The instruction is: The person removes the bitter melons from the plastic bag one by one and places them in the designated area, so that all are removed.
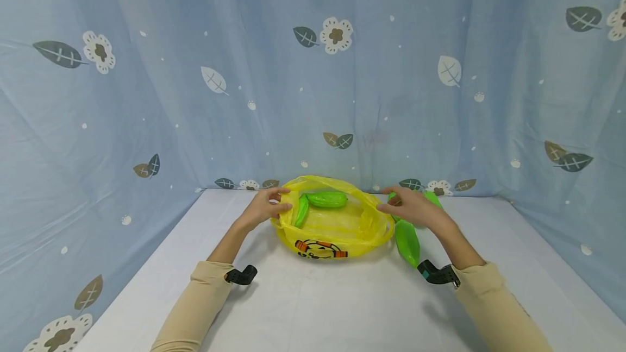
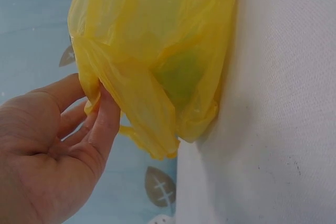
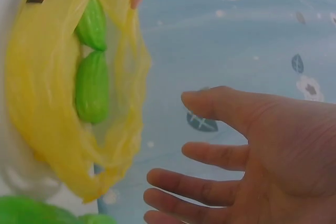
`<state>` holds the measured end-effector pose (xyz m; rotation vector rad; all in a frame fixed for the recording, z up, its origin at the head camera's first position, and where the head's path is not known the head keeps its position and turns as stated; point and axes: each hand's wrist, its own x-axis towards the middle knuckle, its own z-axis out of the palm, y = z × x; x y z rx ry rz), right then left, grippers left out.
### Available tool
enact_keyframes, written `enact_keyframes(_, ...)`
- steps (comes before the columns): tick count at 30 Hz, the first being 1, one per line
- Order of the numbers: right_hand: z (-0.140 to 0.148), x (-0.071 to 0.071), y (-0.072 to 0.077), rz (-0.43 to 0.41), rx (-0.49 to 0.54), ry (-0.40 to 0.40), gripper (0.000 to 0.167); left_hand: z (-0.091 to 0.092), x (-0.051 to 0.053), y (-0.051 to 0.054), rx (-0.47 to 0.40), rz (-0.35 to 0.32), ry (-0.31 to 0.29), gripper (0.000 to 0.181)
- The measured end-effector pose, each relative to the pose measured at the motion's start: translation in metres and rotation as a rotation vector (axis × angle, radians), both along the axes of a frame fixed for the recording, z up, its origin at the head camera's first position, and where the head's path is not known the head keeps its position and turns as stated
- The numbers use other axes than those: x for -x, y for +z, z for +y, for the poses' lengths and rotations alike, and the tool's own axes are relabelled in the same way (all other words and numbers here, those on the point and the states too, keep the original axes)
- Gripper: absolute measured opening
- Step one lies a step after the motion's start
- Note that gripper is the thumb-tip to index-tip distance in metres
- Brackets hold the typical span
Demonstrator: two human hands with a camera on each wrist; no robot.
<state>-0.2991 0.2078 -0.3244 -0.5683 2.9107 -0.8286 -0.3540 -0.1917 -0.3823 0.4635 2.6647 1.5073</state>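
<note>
1. Blue leafy curtain (image 1: 274, 80) behind a white table (image 1: 318, 308), yellow bag (image 1: 362, 247) gaping on it.
2. Left hand (image 1: 261, 209) at its 9 o'clock, fingers pinching the rim.
3. Right hand (image 1: 415, 208) near 3, fingers spread, holding zilch.
4. Two green veggies (image 1: 327, 200) inside toward 11; loose ones (image 1: 407, 243) outside around 4.

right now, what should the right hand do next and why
Probably move the right hand to a green piece lying beside the yellow bag and grip it: that hand is open and holds nothing, the left hand pinches the bag, and its mouth gapes with two green pieces inside.
</note>
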Motion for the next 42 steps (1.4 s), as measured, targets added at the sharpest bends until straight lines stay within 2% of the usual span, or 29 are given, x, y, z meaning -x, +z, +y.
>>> enact_keyframes(4, -0.011, -0.001, 0.005, -0.002, 0.008, -0.005, 0.061, 0.0, 0.0, 0.0, -0.004, 0.0, 0.0, 0.05)
enact_keyframes(10, -0.026, -0.003, 0.013, -0.02, 0.031, 0.047, 0.06, -0.001, 0.0, 0.0, -0.002, -0.001, 0.0, 0.051)
enact_keyframes(21, -0.047, -0.005, 0.026, -0.008, -0.005, 0.078, 0.058, -0.001, 0.0, 0.0, 0.004, -0.002, 0.005, 0.05)
enact_keyframes(27, -0.053, -0.003, 0.027, -0.024, -0.007, 0.077, 0.06, 0.0, 0.0, 0.0, 0.002, 0.007, 0.004, 0.049)
enact_keyframes(36, -0.062, 0.002, 0.02, -0.031, 0.02, 0.131, 0.057, 0.0, -0.001, 0.001, -0.001, 0.003, 0.004, 0.05)
enact_keyframes(42, -0.07, 0.003, 0.017, -0.051, 0.018, 0.117, 0.057, 0.0, -0.001, 0.001, 0.004, 0.005, 0.011, 0.05)
